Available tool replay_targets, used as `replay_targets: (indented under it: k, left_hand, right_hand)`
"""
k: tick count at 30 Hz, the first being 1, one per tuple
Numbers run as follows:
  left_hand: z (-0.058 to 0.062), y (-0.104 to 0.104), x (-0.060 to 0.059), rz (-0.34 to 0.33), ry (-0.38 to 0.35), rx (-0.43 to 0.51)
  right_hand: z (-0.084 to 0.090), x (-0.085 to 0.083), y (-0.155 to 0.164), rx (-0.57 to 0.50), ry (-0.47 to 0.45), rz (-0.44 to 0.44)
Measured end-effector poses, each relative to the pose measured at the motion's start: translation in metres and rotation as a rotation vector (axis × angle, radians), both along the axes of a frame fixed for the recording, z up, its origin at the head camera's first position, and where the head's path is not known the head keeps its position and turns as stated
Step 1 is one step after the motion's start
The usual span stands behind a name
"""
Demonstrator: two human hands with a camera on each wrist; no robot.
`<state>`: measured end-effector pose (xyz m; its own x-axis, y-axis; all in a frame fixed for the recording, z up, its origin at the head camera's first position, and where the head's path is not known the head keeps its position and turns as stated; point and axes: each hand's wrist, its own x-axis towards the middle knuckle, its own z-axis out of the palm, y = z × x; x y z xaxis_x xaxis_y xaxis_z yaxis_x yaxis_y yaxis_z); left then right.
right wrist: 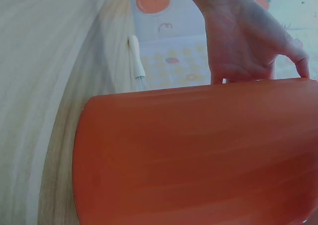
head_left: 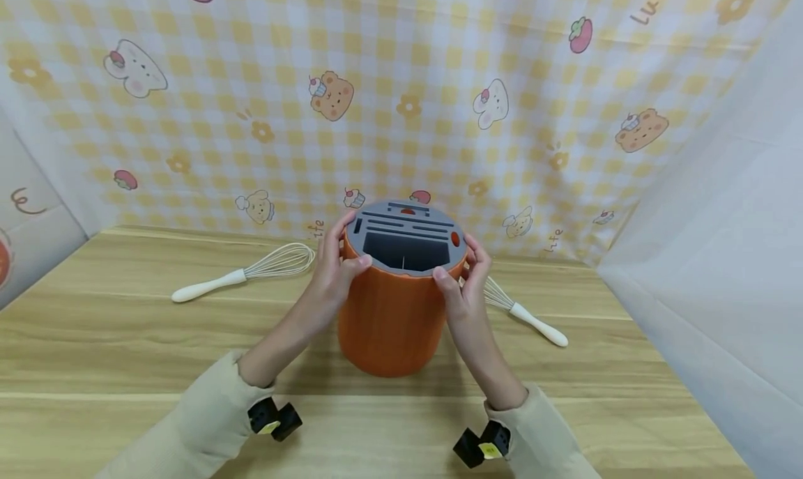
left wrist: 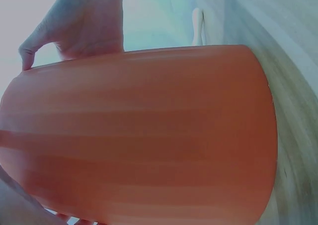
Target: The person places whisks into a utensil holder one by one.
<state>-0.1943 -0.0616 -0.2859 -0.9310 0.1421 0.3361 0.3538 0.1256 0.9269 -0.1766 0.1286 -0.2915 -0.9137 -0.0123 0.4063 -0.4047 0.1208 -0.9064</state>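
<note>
We grip the orange holder [head_left: 392,318] from both sides near its top: our left hand [head_left: 332,270] curls round the left edge with the thumb hooked over the rim, and our right hand [head_left: 464,284] curls round the right edge, its thumb likewise on the rim. The holder stands upright on the wooden table [head_left: 94,339], at the middle, just in front of us. Its top is closed by a grey insert [head_left: 404,231] with several narrow slots toward the far side and one wide rectangular opening nearer us; we see nothing standing in that opening or the slots.

A whisk with a white handle [head_left: 241,273] lies to the left, beyond our left hand. A second whisk [head_left: 527,315] lies to the right, partly hidden behind our right hand. A checked cloth with cartoon animals [head_left: 401,95] hangs along the far side.
</note>
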Motion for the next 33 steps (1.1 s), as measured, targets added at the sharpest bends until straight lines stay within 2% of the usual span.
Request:
replay_targets:
  k: [7, 33]
  left_hand:
    - [-0.001, -0.001, 0.007, -0.036, 0.007, 0.013]
    - [-0.002, -0.001, 0.032, -0.028, -0.025, -0.007]
  right_hand:
    - [-0.001, 0.007, 0.001, 0.007, 0.009, -0.004]
    - [-0.003, 0.026, 0.003, 0.060, 0.033, -0.011]
